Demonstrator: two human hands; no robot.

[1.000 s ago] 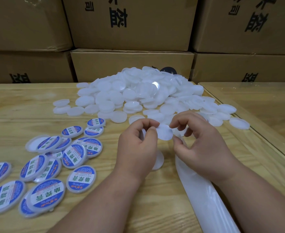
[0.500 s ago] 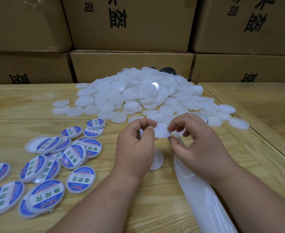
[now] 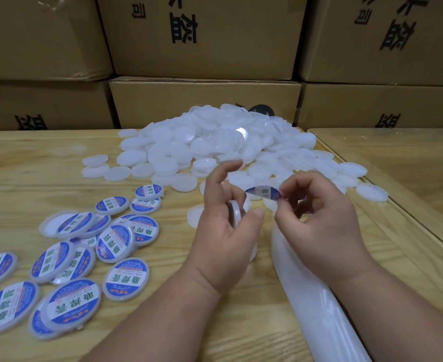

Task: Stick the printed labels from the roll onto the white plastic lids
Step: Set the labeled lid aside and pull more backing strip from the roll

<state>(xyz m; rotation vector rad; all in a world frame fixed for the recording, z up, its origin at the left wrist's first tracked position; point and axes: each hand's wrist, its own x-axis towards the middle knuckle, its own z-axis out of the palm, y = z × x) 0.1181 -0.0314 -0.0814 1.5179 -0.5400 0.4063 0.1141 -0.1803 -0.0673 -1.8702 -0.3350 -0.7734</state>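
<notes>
White lid point(image 3: 235, 213) gripped edge-on in left hand point(image 3: 221, 239); right hand point(image 3: 319, 226) fingers point(image 3: 284, 195) pinch blue label point(image 3: 263, 193) just beside.

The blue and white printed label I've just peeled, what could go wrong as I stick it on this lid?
1. The round blue and white printed label is curled between the right hand's fingertips, so it might fold onto itself or go on wrinkled.
2. The left hand holds the white plastic lid edge-on, tilted, so the label could land off-centre.
</notes>
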